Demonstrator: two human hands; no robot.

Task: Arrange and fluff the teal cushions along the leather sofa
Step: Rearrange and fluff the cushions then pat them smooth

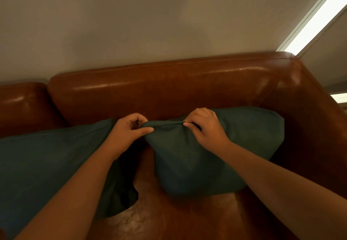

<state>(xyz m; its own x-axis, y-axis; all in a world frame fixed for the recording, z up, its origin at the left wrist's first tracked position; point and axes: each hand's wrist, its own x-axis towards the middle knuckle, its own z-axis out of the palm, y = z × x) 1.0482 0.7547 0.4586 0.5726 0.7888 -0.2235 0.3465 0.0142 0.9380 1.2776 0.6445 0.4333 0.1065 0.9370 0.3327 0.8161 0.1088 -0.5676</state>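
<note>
R cushion (212, 151) stands in sofa's (169, 82) R corner, leaning on backrest, lower edge on seat, R side tucked vs. armrest (308, 112). Top seam bunched into a ridge betw. both hands. L hand (129, 129) pinches ridge at its L end, thumb in front, fingers curled behind; R hand (204, 125) pinches same ridge further R, fingertips folded over fabric. Both closed on cloth, neither spread. L cushion (52, 162) lies alongside, leaning same way, its R edge just beside R cushion w/ a dark gap betw. them; L forearm crosses over it. Step, as I read it: fluffing/squaring R cushion by its top edge. To do well: lift by seam only enough to let fill drop and settle, short shakes, not one hard tug, since grip is on cover alone and cloth could pull off the fill. Spread hands toward the corners afterwards so top reads straight, not peaked. Then set back upright vs. backrest, pat front to plump. Watch L forearm doesn't flatten L cushion. Wall (150, 23) behind, bright window strip (315, 18) upper R.
</note>
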